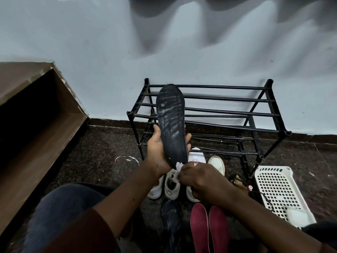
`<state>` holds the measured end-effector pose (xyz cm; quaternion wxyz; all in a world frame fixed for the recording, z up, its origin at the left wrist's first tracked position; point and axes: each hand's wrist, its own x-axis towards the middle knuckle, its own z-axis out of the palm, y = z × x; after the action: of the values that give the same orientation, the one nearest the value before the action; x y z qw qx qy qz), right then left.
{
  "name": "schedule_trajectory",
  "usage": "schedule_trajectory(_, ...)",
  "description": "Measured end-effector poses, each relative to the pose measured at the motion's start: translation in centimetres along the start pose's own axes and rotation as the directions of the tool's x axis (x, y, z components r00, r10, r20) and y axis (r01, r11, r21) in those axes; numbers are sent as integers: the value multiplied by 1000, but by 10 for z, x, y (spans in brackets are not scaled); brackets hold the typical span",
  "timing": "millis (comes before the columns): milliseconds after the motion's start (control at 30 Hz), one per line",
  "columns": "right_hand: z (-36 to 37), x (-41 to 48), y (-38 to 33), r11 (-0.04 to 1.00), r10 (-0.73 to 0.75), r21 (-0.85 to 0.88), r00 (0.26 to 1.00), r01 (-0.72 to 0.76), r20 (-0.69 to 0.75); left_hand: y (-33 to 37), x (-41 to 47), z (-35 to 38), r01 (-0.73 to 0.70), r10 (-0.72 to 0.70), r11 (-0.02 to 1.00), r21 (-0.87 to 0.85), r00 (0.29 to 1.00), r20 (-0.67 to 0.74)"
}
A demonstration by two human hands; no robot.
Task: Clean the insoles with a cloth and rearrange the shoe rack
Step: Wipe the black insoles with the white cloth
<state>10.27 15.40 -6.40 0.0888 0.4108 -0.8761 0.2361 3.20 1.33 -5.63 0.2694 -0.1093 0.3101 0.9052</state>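
Left hand (160, 148) cups black insole (172, 121) at mid-length, thumb and fingers curled round its edges. Long axis rises from heel toward left end of shoe rack (237, 127). Right hand (200, 178) pinches white cloth (177, 168) (mostly hidden) against heel end. Next wipe probably runs upward.

Place: home, shoe-storage corner of room.
- black two-tier shoe rack of thin tubes (256, 136) against pale blue painted wall (91, 42)
- dark speckled stone floor (102, 143), dark skirting along wall foot
- white sneakers (171, 189) on floor before rack
- pair of dark red foam insoles (198, 225) lying near them
- white perforated plastic basket (269, 168) at right
- brown wooden furniture piece (36, 110) at left, kind not clear
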Motion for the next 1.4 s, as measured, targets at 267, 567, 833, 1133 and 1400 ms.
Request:
schedule_trajectory(267,-6,15,-13,996,82,77,888,-52,-452,-4,4,2,-21,21,1000,6,1000,15)
schedule_trajectory(567,-16,6,5,989,123,-21,893,-146,-433,0,2,1,-55,58,996,-64,998,39)
schedule_trajectory(833,0,14,-4,954,293,184,862,-236,-414,-13,2,4,35,-32,999,-29,996,81)
schedule_trajectory(1133,2,9,-3,989,145,47,940,-137,-308,-17,2,3,60,-58,998,-24,995,76)
schedule_trajectory(1400,-4,22,-2,971,241,105,895,-217,-375,-21,-3,7,203,-204,979,23,974,99)
